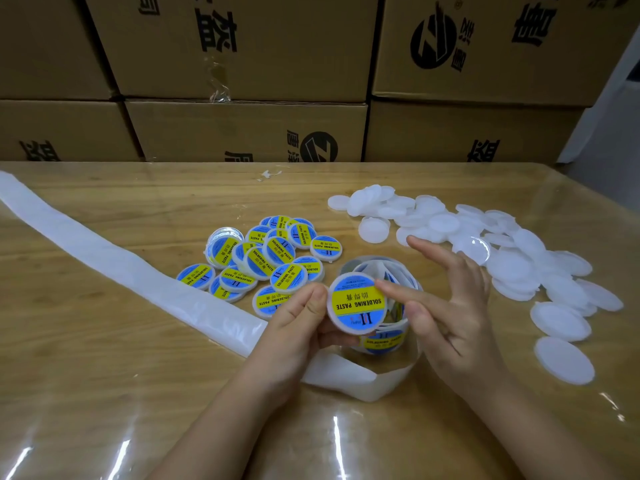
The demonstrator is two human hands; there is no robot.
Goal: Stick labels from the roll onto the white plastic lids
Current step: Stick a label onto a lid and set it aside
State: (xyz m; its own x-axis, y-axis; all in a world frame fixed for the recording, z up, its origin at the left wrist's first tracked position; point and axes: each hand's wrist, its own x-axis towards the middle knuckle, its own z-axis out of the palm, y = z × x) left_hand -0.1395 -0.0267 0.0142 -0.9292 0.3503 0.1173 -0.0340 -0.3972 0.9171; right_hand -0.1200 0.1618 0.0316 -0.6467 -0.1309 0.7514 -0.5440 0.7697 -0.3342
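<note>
My left hand (299, 318) pinches a white lid (356, 304) by its left edge; the lid carries a blue and yellow "SOLDERING PASTE" label. My right hand (446, 306) has its fingers straight, and its thumb presses on the right side of that label. Right behind the lid stands the label roll (391, 337), partly hidden by both hands. Its empty white backing strip (114, 268) trails left across the table. Several labelled lids (263, 261) lie in a pile at centre left. Several plain white lids (485, 244) are spread out at the right.
The wooden table (138, 393) has a glossy clear cover. Stacked cardboard boxes (242, 64) form a wall along its far edge. A small scrap of white backing (268, 174) lies near the far edge.
</note>
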